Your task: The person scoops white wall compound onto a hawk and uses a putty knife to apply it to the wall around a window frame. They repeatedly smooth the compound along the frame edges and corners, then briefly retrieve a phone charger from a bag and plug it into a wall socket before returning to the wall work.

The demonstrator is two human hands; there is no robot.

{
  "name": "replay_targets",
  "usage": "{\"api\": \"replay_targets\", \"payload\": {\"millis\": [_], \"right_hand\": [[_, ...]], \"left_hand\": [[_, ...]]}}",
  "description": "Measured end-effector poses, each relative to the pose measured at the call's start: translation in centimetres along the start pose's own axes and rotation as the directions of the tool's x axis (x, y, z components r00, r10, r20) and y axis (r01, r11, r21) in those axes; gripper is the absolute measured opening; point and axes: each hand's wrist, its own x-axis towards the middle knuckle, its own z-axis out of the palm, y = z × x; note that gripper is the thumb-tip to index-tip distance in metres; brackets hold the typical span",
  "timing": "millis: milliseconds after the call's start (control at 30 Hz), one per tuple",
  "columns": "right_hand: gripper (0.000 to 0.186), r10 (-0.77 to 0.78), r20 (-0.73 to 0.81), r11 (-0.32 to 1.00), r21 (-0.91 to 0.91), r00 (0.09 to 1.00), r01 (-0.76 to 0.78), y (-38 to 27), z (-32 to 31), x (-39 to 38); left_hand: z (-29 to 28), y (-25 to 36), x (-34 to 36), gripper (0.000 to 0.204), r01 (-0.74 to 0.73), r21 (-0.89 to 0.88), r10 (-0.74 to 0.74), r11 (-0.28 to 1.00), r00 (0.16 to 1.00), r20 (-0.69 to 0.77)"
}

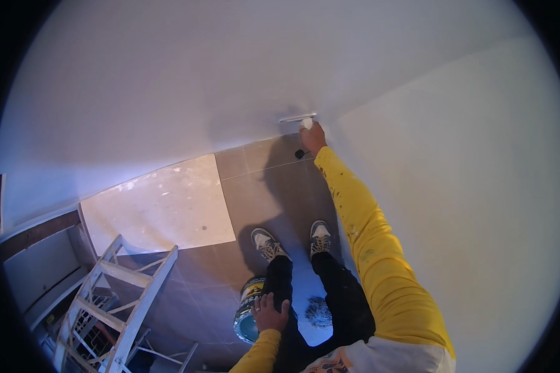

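Observation:
My right hand (314, 138) reaches far forward, closed round the whitish grip of a wide, flat-edged hand tool (297, 118). Its long thin edge lies against the pale wall (168, 81), close to the corner; the exact kind is too small to make out. A small dark round thing (300, 154) shows just beside that hand. Down by my left thigh, my left hand (270, 313) has its fingers spread and holds nothing. It overlaps the rim of a paint bucket (246, 325) with a dark label and a bluish inside; whether it touches the bucket I cannot tell.
A white-stained stepladder (127, 304) stands at the lower left. Against the wall's foot lies a pale board (162, 205) on the brown tiled floor (255, 168). Another wall (454, 186) rises close on my right. Between my legs is a fuzzy grey thing (319, 312).

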Motion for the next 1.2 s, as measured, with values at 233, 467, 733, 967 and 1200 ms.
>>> {"api": "replay_targets", "payload": {"millis": [233,467,733,967,1200], "right_hand": [[0.045,0.028,-0.074,0.999,-0.013,0.997,-0.029,-0.9,0.6,-0.4],[0.044,-0.048,0.016,0.998,0.052,0.999,0.047,0.5,0.6,0.4],[0.049,-0.175,0.358,0.859,0.511,0.917,-0.036,0.9,-4.0,1.4],[0.04,0.187,0.207,0.966,0.139,0.96,-0.218,15.0,-4.9,-0.6],[0.059,-0.192,0.143,0.916,-0.328,0.971,0.23,19.9,1.5,-5.4]], "left_hand": [[0.5,-0.3,-0.4,0.073,-0.05,0.043,0.052,0.998,0.997,-0.061],[1.1,-0.4,-0.9,0.073,-0.047,0.053,0.048,0.997,0.999,-0.021],[1.4,-0.4,-1.4,0.072,-0.042,0.067,0.043,0.997,0.999,-0.011],[1.3,-0.6,-1.0,0.072,-0.001,0.02,0.001,1.0,1.0,-0.005],[2.0,-0.8,-1.0,0.072,0.005,-0.032,-0.005,0.999,1.0,-0.01]]}}
